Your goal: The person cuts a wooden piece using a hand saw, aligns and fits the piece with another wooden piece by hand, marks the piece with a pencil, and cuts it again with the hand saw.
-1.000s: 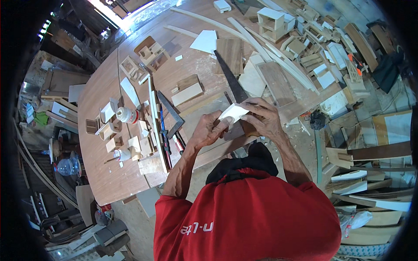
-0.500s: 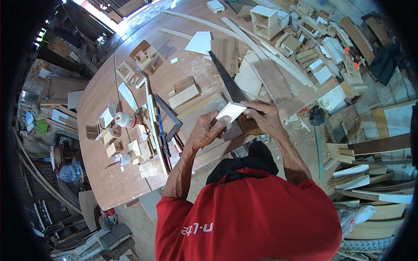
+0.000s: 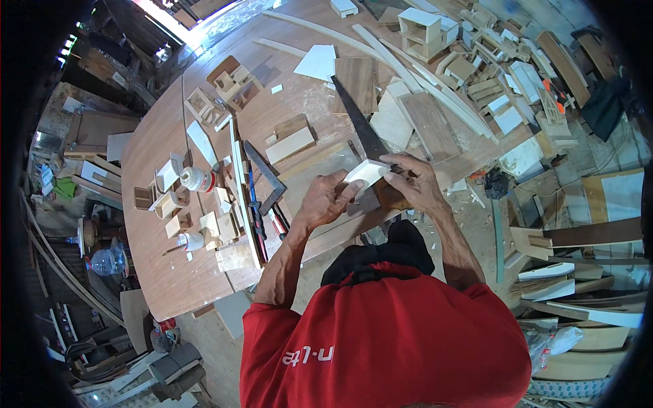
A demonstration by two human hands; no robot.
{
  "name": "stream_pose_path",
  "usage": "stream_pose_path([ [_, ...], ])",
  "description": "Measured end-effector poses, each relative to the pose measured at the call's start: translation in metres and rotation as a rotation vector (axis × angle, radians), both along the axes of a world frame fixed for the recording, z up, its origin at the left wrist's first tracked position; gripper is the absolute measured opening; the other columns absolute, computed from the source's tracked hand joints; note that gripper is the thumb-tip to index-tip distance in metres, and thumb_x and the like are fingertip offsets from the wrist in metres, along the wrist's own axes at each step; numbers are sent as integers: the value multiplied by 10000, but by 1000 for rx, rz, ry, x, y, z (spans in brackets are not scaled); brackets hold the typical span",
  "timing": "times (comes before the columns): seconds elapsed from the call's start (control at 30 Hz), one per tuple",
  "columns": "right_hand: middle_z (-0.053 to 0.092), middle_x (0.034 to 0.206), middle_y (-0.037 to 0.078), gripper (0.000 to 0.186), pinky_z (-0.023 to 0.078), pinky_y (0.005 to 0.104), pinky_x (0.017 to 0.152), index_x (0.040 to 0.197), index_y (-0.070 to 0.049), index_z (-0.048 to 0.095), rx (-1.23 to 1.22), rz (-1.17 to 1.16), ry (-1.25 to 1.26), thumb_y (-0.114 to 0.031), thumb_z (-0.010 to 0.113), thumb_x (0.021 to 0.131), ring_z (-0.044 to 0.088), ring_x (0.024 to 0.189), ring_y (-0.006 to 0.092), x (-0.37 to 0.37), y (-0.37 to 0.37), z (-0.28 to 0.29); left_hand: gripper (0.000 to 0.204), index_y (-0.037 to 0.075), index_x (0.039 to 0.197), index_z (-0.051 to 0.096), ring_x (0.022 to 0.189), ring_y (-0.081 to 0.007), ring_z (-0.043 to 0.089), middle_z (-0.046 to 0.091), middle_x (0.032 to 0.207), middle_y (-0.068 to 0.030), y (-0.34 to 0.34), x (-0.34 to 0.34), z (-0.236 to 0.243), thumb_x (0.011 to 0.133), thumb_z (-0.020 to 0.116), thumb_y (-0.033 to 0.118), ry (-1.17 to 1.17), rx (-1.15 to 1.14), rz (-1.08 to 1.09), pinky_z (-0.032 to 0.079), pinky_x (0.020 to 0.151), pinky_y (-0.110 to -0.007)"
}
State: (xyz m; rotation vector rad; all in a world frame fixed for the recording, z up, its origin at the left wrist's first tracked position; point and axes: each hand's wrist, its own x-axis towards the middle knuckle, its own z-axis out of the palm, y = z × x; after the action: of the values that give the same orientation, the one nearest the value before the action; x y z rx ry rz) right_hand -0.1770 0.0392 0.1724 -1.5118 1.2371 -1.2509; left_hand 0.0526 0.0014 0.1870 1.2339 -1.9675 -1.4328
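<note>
While both forearms rise from the lower edge of the head view, the left hand (image 3: 325, 202) and the right hand (image 3: 413, 182) meet over the near edge of the wooden workbench (image 3: 170, 285), each gripping one end of a small pale wood panel (image 3: 366, 173). The left fingers pinch its lower left corner; the right fingers curl over its right end, pressing it down toward a darker block (image 3: 389, 195) just beneath. The panel sits tilted, its light face turned up.

A handsaw (image 3: 360, 126) lies on the bench just beyond the hands, its dark blade running away from the person and its handle end hidden under the right hand. To the left of the left hand rests a metal try square (image 3: 266, 178), with a long pale strip (image 3: 242, 194) beside it. Farther left stand two white glue bottles (image 3: 197, 179) among small open wooden boxes (image 3: 169, 174). Offcuts and more boxes (image 3: 420, 24) crowd the far side.
</note>
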Motion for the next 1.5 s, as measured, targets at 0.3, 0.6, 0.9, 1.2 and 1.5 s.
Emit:
stream_pose_path([
  [0.3,681,956,94,301,514,290,720,1077,14,688,144,92,58,-195,717,862,624,820,147,2,-4,-8,296,2,964,637,582,-158,620,653,712,-86,-3,0,-2,956,608,297,-138,-113,-158,491,544,-336],
  [0.6,684,793,60,276,473,269,667,999,16,715,349,84,178,-233,689,883,587,727,97,12,-23,4,322,-6,1040,669,814,-77,531,612,829,-12,-16,-11,-10,958,618,302,59,190,-63,439,748,-235],
  [0.9,558,700,-30,336,393,240,587,841,-32,680,272,-48,-344,-337,610,963,483,667,50,32,-32,-30,342,-33,1052,659,718,-86,579,665,879,-39,-17,-19,-24,941,641,290,609,525,230,468,645,-233],
  [1.2,632,861,-24,236,464,235,689,1047,-3,683,185,-22,-326,-179,709,893,554,772,60,31,-23,-13,323,-8,1080,652,703,-83,581,655,859,-24,-17,-11,-31,938,647,282,631,523,194,472,631,-235],
  [1.5,672,1039,18,454,489,218,764,1270,-63,624,262,320,-396,-127,745,837,588,845,75,5,-27,-3,320,-7,1072,677,767,-65,546,651,900,0,-13,-15,-28,910,692,268,599,517,79,420,668,-222],
])
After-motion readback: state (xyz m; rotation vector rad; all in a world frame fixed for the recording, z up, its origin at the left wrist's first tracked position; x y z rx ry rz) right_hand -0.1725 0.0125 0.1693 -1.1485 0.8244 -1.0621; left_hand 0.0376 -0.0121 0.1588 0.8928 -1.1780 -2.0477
